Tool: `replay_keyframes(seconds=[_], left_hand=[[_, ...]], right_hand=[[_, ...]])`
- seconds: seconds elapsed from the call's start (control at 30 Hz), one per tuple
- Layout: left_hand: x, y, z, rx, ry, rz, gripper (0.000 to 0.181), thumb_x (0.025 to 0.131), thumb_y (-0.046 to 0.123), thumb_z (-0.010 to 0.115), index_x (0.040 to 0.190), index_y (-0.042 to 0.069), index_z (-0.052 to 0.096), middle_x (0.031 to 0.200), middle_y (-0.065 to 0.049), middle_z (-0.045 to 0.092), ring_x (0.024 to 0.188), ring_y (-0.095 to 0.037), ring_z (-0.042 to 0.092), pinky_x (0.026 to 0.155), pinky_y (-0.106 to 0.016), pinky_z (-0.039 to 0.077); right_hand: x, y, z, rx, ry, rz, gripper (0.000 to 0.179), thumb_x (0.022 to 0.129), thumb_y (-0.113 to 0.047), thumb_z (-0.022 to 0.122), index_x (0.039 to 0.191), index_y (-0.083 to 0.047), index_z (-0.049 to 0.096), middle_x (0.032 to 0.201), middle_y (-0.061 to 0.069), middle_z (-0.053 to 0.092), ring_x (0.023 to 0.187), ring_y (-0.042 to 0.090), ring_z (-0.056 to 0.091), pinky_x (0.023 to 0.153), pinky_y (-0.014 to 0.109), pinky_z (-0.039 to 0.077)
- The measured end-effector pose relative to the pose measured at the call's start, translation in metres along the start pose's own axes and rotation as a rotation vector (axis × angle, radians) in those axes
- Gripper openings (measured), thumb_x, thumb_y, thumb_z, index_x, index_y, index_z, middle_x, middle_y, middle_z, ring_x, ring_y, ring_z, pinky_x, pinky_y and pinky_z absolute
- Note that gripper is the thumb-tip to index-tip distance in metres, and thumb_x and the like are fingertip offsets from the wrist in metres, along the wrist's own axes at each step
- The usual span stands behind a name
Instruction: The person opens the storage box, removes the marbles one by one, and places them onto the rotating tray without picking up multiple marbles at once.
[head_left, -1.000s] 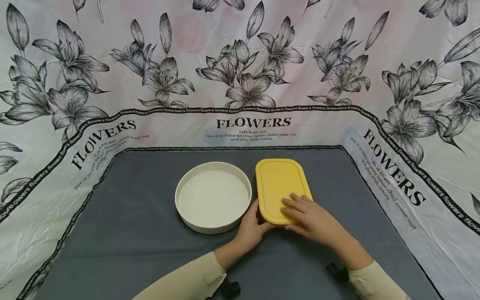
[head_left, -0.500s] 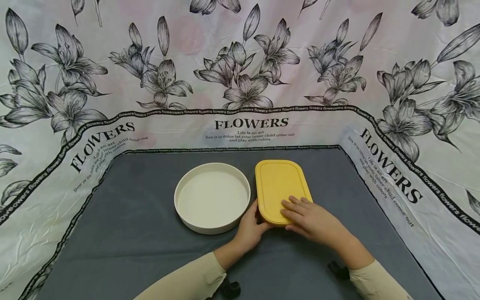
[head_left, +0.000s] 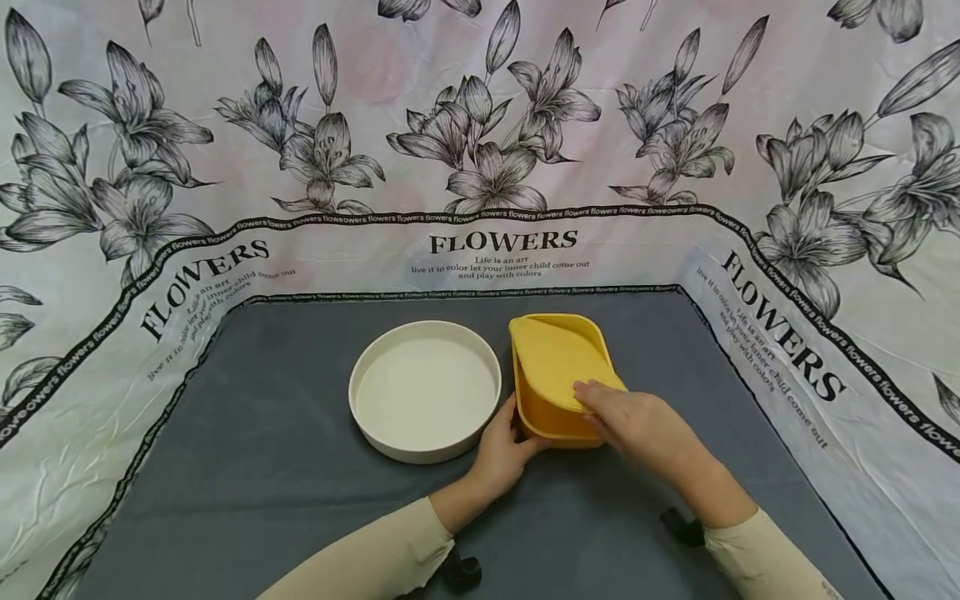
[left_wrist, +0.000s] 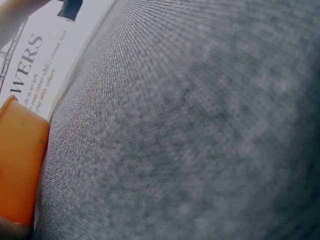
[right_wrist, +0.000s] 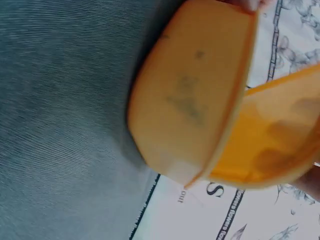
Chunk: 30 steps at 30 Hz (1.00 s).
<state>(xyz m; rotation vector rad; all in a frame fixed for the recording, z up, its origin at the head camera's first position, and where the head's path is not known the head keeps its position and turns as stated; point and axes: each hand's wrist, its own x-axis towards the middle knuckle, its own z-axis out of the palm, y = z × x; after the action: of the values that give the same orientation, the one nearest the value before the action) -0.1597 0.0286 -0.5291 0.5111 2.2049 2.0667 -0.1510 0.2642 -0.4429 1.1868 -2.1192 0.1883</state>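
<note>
A yellow rectangular food container (head_left: 551, 425) stands right of centre in the head view, its yellow lid (head_left: 558, 358) lifted at the near end and skewed over the far part. My left hand (head_left: 498, 454) grips the container's near left corner, thumb along the front. With curled fingers my right hand (head_left: 645, 429) holds the lid by its near right edge. In the right wrist view the lid (right_wrist: 280, 130) tilts up from the rim, and dark blotches show on the wall of the container (right_wrist: 185, 95). The left wrist view catches only one side of the container (left_wrist: 20, 160).
Immediately left of the container sits a round cream dish (head_left: 423, 392) with a low rim. Both stand on a grey cloth (head_left: 262, 433) bordered by white floral fabric (head_left: 495, 192). Dark straps (head_left: 461, 573) show at the wrists.
The lid has come up at its near end and turned askew, exposing the container's inside. My right hand has gone from lying flat on the lid to holding its edge. The left hand keeps its place.
</note>
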Motion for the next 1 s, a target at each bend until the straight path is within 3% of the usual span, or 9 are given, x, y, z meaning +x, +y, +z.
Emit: replay_keyframes(seconds=[0.13, 0.3, 0.57, 0.83, 1.0], left_hand=[[0.002, 0.001, 0.0, -0.001, 0.004, -0.032, 0.086, 0.088, 0.003, 0.08, 0.159, 0.002, 0.031, 0.157, -0.017, 0.043, 0.142, -0.029, 0.048, 0.111, -0.04, 0.047], [0.004, 0.001, 0.0, 0.012, 0.019, -0.051, 0.084, 0.088, 0.001, 0.079, 0.158, -0.001, 0.032, 0.158, -0.018, 0.041, 0.144, -0.03, 0.045, 0.113, -0.037, 0.045], [0.003, 0.002, 0.001, -0.032, -0.004, -0.026, 0.085, 0.089, -0.004, 0.076, 0.159, -0.006, 0.027, 0.16, -0.025, 0.035, 0.146, -0.039, 0.04, 0.114, -0.043, 0.042], [0.0, 0.008, 0.0, -0.033, -0.036, -0.048, 0.087, 0.091, -0.003, 0.074, 0.161, -0.003, 0.022, 0.164, -0.022, 0.03, 0.15, -0.034, 0.037, 0.115, -0.04, 0.042], [-0.001, 0.008, 0.0, -0.034, -0.039, -0.048, 0.087, 0.092, -0.002, 0.075, 0.161, -0.003, 0.022, 0.164, -0.021, 0.03, 0.15, -0.034, 0.036, 0.115, -0.04, 0.042]], right_hand=[[0.003, 0.004, -0.006, -0.016, 0.024, 0.042, 0.039, 0.113, -0.025, 0.041, 0.124, 0.003, 0.065, 0.107, 0.013, 0.076, 0.059, 0.019, 0.066, 0.055, 0.035, 0.059], [0.006, 0.006, -0.007, -0.028, 0.029, 0.089, 0.038, 0.113, -0.025, 0.039, 0.116, 0.002, 0.066, 0.104, 0.012, 0.076, 0.059, 0.019, 0.066, 0.055, 0.034, 0.059], [0.007, 0.006, -0.012, -0.03, 0.053, 0.162, 0.043, 0.113, -0.03, 0.04, 0.11, 0.001, 0.07, 0.103, 0.011, 0.076, 0.057, 0.02, 0.066, 0.053, 0.035, 0.058], [0.008, 0.011, -0.021, -0.051, 0.147, 0.195, 0.043, 0.112, -0.032, 0.044, 0.103, 0.004, 0.067, 0.101, 0.013, 0.078, 0.054, 0.02, 0.064, 0.048, 0.033, 0.055], [0.007, 0.017, -0.025, -0.069, 0.219, 0.183, 0.036, 0.11, -0.028, 0.049, 0.103, 0.003, 0.066, 0.097, 0.014, 0.077, 0.046, 0.018, 0.055, 0.041, 0.028, 0.047]])
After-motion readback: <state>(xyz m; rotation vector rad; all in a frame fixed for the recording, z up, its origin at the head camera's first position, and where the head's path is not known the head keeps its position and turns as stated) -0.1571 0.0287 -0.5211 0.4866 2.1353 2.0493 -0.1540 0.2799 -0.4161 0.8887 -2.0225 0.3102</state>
